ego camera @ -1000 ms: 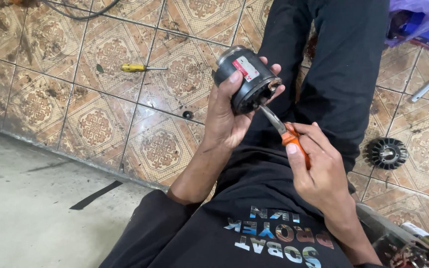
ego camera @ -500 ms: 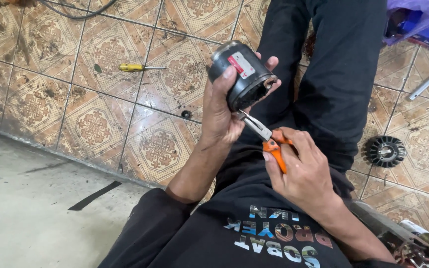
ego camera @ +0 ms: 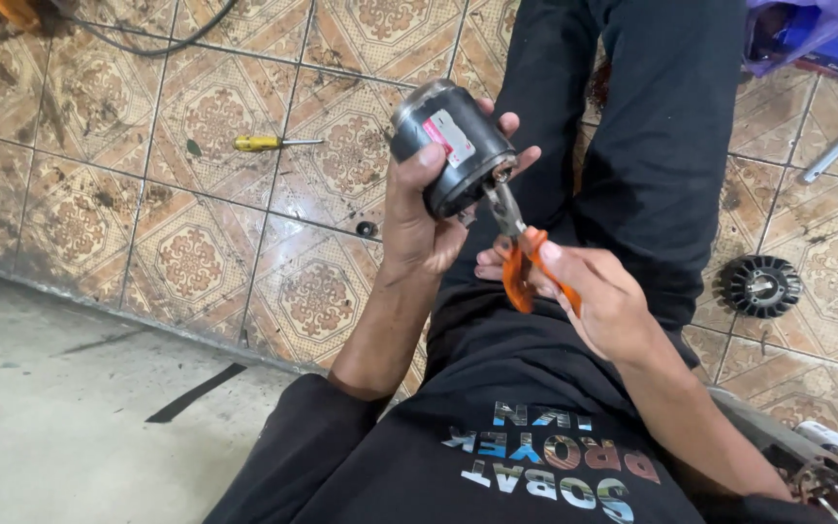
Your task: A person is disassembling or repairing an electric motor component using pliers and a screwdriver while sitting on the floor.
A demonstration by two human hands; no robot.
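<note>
Yellow-handled screwdriver (ego camera: 266, 143) on patterned ceramic floor tiles (ego camera: 70, 209), left hand (ego camera: 426, 218) wrapped around a dark metal cylindrical housing (ego camera: 450, 147) held above the lap, right hand (ego camera: 594, 296) fisted on orange-handled pliers (ego camera: 521, 254), steel nose at the housing's end, black finned disc (ego camera: 759, 285) far right.

Floor: patterned brown tiles (ego camera: 196, 262) w/ dirty grout; bare grey concrete strip (ego camera: 41, 408) at left; even daylight.
</note>
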